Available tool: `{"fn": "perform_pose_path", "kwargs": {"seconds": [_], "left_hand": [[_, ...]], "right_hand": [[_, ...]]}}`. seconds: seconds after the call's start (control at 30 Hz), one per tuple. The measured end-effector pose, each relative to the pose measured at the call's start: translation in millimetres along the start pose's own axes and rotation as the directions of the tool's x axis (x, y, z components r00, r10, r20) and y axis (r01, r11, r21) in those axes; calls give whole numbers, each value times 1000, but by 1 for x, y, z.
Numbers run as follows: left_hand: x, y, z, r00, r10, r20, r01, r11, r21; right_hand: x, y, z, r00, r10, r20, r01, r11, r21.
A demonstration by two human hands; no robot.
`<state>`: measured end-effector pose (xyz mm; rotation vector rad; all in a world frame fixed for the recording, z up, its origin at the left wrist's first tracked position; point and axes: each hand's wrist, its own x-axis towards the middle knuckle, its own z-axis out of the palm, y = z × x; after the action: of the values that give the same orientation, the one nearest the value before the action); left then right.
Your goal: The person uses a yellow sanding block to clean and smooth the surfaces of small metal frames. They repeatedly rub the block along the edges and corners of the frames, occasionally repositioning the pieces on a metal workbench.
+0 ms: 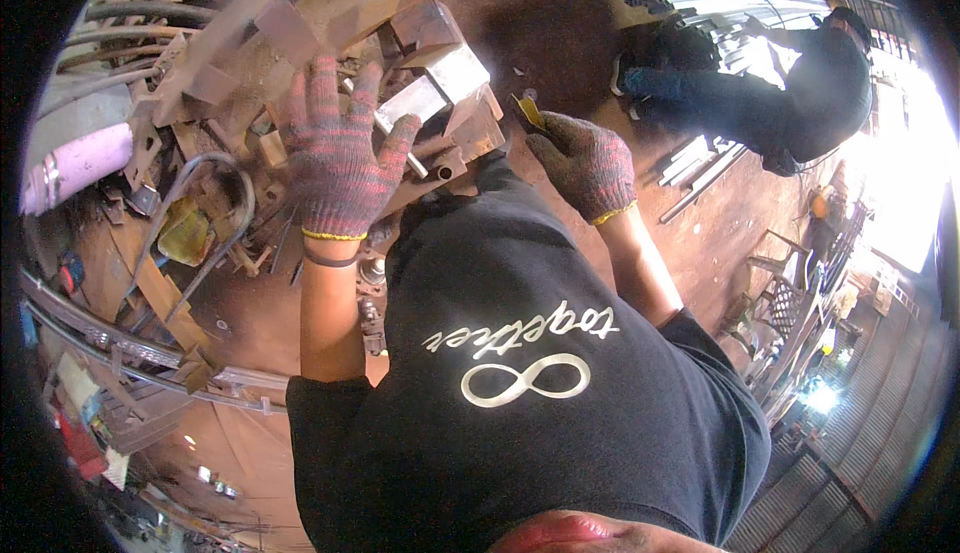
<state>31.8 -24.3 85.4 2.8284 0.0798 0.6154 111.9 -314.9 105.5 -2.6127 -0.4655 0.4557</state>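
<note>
Among the rusty scrap-metal pile (250, 43) at eleven o'clock, the left hand (335, 158), in one grey-red knit glove, lies spread wide, its thumb against one bright square steel block (412, 103). At one o'clock of it, the right hand (585, 163), also gloved, pinches one small yellow flat piece (530, 111), while one other person (790, 93) crouches at two o'clock.

Both hands wear knitted cloth gloves, rough and matt: the left hand (335, 158) in grey-red yarn, the right hand (587, 165) in darker grey, both with yellow cuffs. The steel block (440, 88) has one bright, smooth face. The scrap pile (230, 63) is rusty, dull metal. The pipe (75, 168) looks smooth, pale pink. The floor (580, 33) is dusty and matt
</note>
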Motion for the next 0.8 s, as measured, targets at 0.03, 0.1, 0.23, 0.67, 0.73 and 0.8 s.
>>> {"fn": "perform_pose_path", "kwargs": {"seconds": [0.03,0.1,0.23,0.67,0.73,0.8], "left_hand": [[8,3,-5,1000,30,2,-30,999,18],[22,11,-6,989,78,122,-85,995,46],[31,30,28,905,72,419,-169,966,198],[10,75,12,757,-314,574,654,365,-663],[12,69,4,713,-331,618,687,150,-711],[16,71,-7,622,-391,679,714,-72,-696]], "right_hand": [[0,1,2,1000,0,-4,0,1000,22],[0,0,3,1000,-2,-10,3,998,60],[-4,2,6,999,-49,3,49,989,137],[-1,-17,4,974,-225,24,198,900,388],[0,-13,9,956,-293,-26,272,848,456],[1,-13,11,982,-145,122,-30,516,856]]}}
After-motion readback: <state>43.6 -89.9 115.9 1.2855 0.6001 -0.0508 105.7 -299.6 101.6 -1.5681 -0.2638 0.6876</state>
